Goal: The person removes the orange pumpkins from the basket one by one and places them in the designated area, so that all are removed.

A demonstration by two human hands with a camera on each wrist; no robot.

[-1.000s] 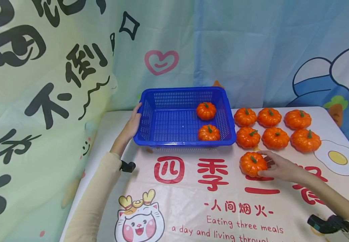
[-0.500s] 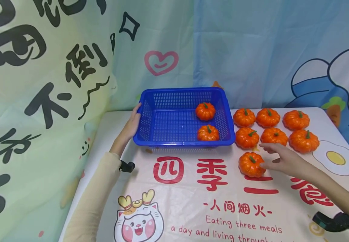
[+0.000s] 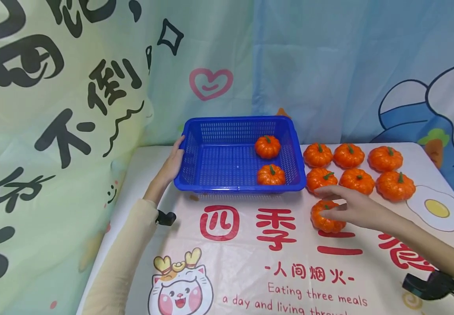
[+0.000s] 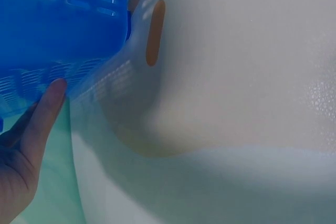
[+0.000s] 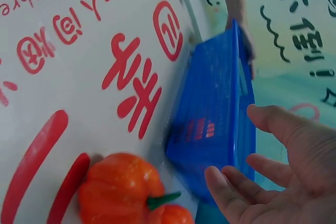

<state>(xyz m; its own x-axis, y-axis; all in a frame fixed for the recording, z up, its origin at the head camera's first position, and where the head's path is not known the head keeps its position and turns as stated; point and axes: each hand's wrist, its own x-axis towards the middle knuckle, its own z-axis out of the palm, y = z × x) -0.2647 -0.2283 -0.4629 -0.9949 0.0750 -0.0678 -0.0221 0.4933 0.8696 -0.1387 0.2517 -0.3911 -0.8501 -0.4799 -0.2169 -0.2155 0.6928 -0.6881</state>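
My left hand (image 3: 170, 165) lies along the outer left wall of a blue slotted plastic basket (image 3: 239, 189). In the left wrist view its straight thumb (image 4: 48, 111) touches the basket's side. Two small orange pumpkins with green stems, a rear one (image 3: 267, 148) and a front one (image 3: 271, 176), sit in the basket's right part. My right hand (image 3: 354, 209), fingers apart, hovers over a single pumpkin (image 3: 326, 225) in front of the others and partly covers it. The right wrist view shows that hand (image 5: 294, 166) with nothing between thumb and fingers, above a pumpkin (image 5: 121, 190).
Right of the basket, several more pumpkins (image 3: 349, 156) stand in two rows on the table. The printed tablecloth (image 3: 227, 271) carries red lettering and a cartoon cat. A patterned curtain (image 3: 309, 65) hangs close behind the basket, and another cloth (image 3: 65, 188) hangs at the left.
My right hand, earlier around the front pumpkin's right side, let go, drew back to the right, then moved left over it. The pumpkin stayed in place. My left hand stays at the basket.
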